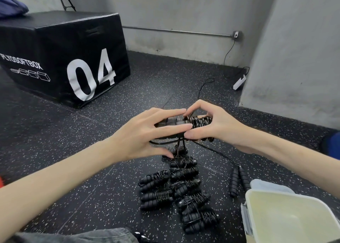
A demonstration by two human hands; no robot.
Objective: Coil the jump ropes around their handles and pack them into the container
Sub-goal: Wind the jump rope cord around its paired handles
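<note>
Black foam-gripped jump rope handles (pixel 176 126) held side by side above the speckled black rubber floor (pixel 55 141), thin black cord (pixel 199 122) wound in tight turns round their right half. Left hand (pixel 145 134) clamped on the bare left end, fingers over the top and thumb underneath. Right hand (pixel 211 125) closed round the wound part, index finger and thumb pinching the cord at the last turn. Loose cord hanging in a loop below the hands and trailing off over the floor.

Below, a cluster of already coiled black jump ropes (pixel 180 193) lying on the floor, touching one another. Just to its right, one uncoiled pair of black ridged handles (pixel 238 180), close to the clear plastic container (pixel 287 222) with grey clips at lower right. Large black padded box marked "04" (pixel 64 58) at upper left, well apart. White power strip (pixel 239 82) against the grey wall.
</note>
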